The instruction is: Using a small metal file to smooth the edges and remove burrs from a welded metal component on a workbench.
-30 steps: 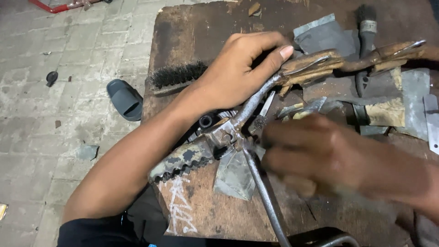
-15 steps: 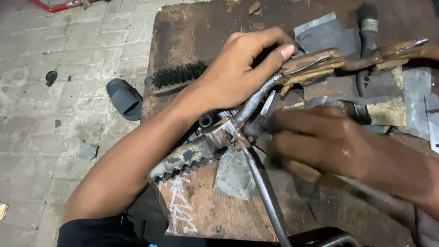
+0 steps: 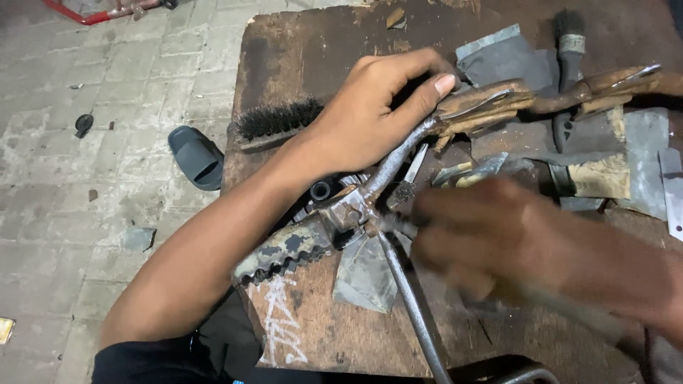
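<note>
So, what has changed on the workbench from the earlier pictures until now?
The right hand, blurred with motion, has shifted slightly up and toward the joint of the metal lever part; whether it holds anything cannot be told. The left hand presses on the curved metal arm as before. The wire brush and metal scraps have not moved.

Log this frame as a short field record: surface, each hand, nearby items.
surface: worn wooden table on a paved floor
left hand: pressed on a bent metal rod with rusty ends
right hand: blurred, at the rod's joint; grip cannot be told
nearby: wire brush, paint brush, grey metal scraps, toothed foot peg
floor: dark sandal
</note>
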